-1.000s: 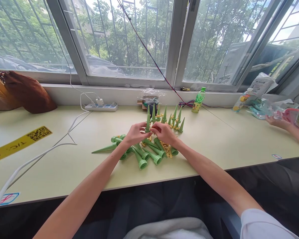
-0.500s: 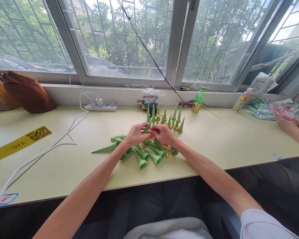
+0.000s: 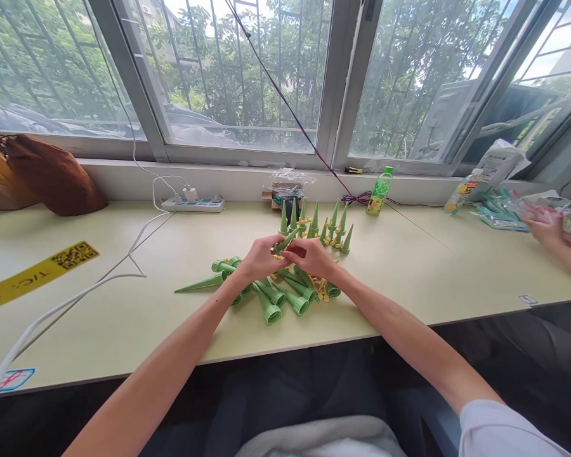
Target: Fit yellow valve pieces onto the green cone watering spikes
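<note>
Fingers of the left hand (image 3: 261, 258) grip a slanted green plastic cone (image 3: 286, 240); right hand (image 3: 315, 258) bunches beside it, hold unclear. Slack pinching could drop it, toppling upright green cones (image 3: 315, 220) beyond.

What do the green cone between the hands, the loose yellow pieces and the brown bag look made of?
Green cone: probably moulded plastic with a smooth, semi-matt finish, going by its even colour and clean taper.
Loose yellow pieces: likely plastic too, from their uniform colour; too small to judge the finish.
Brown bag: perhaps cloth or suede, dull, as its soft sides sag.
</note>
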### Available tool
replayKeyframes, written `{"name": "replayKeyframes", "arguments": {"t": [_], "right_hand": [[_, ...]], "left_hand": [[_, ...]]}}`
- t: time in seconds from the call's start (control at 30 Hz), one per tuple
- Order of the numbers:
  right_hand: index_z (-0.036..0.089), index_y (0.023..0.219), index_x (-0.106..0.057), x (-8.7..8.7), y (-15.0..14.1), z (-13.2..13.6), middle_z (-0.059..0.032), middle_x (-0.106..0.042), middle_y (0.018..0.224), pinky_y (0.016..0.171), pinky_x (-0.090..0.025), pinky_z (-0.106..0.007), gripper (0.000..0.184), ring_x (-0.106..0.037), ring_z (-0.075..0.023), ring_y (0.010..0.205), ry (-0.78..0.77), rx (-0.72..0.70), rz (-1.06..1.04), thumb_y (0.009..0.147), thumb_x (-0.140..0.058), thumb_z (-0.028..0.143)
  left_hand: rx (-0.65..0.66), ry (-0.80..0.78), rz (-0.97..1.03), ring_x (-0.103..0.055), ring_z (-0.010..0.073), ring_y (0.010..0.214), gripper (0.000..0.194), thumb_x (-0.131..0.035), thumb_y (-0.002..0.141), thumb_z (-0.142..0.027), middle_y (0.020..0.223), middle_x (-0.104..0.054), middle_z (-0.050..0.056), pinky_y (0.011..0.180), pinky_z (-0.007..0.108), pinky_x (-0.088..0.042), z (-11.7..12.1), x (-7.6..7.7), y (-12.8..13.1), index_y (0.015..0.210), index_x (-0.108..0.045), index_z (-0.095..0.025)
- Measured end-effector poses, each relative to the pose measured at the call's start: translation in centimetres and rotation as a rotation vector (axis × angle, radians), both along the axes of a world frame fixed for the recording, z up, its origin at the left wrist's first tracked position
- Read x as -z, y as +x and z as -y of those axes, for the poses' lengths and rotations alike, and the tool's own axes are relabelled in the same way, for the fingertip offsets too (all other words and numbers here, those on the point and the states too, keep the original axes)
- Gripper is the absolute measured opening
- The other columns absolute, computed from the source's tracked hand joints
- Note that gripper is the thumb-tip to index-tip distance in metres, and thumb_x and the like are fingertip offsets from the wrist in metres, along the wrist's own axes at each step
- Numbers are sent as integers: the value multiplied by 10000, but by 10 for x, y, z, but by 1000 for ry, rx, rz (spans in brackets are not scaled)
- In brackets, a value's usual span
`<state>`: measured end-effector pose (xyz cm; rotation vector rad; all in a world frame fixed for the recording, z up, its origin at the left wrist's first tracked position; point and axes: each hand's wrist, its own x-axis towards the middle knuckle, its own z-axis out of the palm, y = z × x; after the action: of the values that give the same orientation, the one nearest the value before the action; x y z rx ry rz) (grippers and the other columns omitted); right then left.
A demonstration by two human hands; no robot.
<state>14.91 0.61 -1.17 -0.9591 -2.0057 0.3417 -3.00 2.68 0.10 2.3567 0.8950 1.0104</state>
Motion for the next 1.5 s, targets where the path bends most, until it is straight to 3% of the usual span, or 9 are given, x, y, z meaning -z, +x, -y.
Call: {"name": "replayKeyframes", "arguments": {"t": [0.17, 0.33, 1.03, 1.5], "right_hand": [[174, 829, -593, -1, 0, 0, -2, -634, 685, 584, -387, -249, 290, -501, -113, 582, -22, 39, -58, 842, -654, 457], [188, 961, -551, -3, -1, 2, 14, -634, 681, 591, -405, -252, 309, -515, -118, 563, -52, 24, -80, 839, -656, 452], [200, 925, -501, -3, -3, 4, 22, -597, 676, 577, -416, -246, 112, -531, -118, 576, -44, -56, -95, 884, -564, 283], [193, 946, -539, 1, -1, 1, 2, -605, 720, 579, -434, -249, 94, -536, -125, 612, -21, -79, -82, 913, -518, 279]], "left_hand": [[-39, 5, 14, -585, 159, 763, 243, -640, 710, -313, 835, -638, 19, 728, 279, -553, 0, 0, 1, 898, -609, -164], [-38, 14, 30, -553, 137, 728, 249, -636, 713, -328, 830, -623, 16, 703, 255, -549, 1, -1, 2, 890, -596, -158], [-56, 74, 37, -538, 120, 731, 206, -607, 710, -256, 802, -623, -6, 724, 232, -534, 5, -2, 3, 893, -614, -161], [-67, 103, 18, -564, 118, 731, 217, -600, 710, -232, 804, -653, -17, 707, 224, -524, 6, -2, 3, 911, -643, -165]]}}
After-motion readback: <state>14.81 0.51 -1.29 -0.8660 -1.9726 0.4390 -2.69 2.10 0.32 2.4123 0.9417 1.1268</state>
